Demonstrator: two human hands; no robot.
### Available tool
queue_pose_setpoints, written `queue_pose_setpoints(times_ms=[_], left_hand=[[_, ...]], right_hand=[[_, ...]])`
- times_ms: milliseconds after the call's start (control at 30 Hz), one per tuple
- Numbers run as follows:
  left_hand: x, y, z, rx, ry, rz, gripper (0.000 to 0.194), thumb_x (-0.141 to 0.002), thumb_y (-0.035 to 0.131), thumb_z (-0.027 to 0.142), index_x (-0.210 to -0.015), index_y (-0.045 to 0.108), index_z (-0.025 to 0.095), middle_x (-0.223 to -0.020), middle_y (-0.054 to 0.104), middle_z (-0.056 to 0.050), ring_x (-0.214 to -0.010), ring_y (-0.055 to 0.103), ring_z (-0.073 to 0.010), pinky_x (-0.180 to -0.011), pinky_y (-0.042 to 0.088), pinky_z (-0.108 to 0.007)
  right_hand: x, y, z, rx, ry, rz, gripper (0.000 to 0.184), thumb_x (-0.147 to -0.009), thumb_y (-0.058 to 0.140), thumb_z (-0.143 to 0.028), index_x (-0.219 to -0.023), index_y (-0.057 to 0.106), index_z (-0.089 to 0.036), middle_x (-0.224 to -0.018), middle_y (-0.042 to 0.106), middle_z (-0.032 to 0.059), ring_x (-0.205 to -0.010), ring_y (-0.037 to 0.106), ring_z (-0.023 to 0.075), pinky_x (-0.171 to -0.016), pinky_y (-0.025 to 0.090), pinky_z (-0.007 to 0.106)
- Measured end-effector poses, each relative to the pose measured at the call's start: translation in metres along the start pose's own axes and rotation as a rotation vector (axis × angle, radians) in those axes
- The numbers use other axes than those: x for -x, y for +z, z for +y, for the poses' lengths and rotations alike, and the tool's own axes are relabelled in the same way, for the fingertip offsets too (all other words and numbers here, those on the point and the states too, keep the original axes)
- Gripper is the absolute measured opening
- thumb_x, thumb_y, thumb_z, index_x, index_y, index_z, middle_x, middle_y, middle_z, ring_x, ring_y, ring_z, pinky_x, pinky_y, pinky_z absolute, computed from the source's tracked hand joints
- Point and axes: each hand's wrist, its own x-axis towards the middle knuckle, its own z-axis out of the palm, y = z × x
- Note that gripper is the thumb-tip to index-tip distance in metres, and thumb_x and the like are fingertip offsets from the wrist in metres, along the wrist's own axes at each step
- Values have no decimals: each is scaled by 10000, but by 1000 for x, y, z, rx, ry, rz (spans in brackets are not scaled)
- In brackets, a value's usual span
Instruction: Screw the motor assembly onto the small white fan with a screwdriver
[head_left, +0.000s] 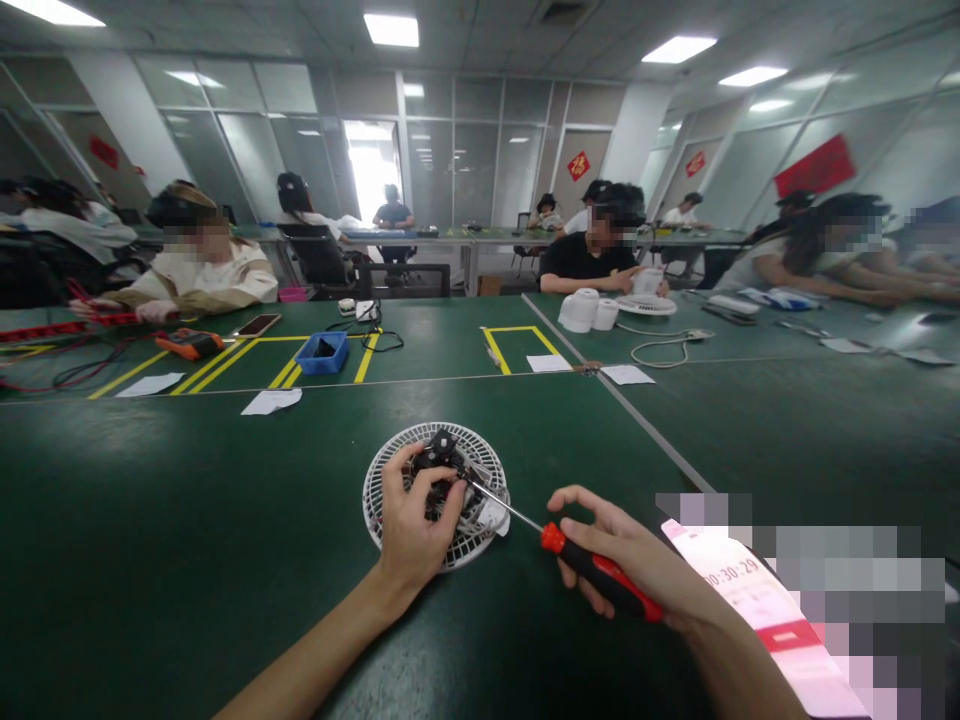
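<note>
A round white fan grille (373, 503) lies on the green table in front of me, holding a black motor-like part (442, 442) and a tangle of grey cable. My left hand (420, 520) reaches over the grille, its fingers and thumb closed around the black part. In my right hand (607, 540) is a screwdriver (600, 572) with a red and black handle. Its metal shaft slants up to the left, and the tip meets the black part beside my left fingertips. The exact contact point is too small to make out.
A lit phone (757, 610) is at the right, partly pixelated. Beyond the grille are a blue bin (322, 353), paper slips (271, 402), an orange and black meter (190, 344) and white cylindrical parts (581, 310). Other people sit across the table.
</note>
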Motion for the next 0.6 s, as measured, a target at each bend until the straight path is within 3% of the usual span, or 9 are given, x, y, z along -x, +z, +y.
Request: queue_pose_setpoints(times_ms=[167,400,600], left_hand=[[0,0,0,18,1,9,133,-854,706,246,-982,693,215,-1354,479,-97,-1290,492,-280,-1064,460,-480],[0,0,0,6,-20,6,136,-861,695,269,-991,693,228,-1375,467,-94,-1284,498,-279,-1064,462,-492],[-2,0,1,0,-23,-7,143,-868,684,285,-998,690,226,-1328,485,-93,-1262,498,-274,-1065,464,-493]], right_hand=[[1,0,-1,-1,3,8,659,-868,676,-537,-1366,372,-231,-670,702,-6,-427,552,112,-389,413,176],[-1,1,-2,3,13,33,629,-884,656,-506,-1393,420,-224,-679,697,2,-420,540,108,-391,402,178],[0,-6,-8,-131,11,46,714,-992,292,-661,-1543,297,-207,-699,729,71,-434,586,151,-401,419,200]])
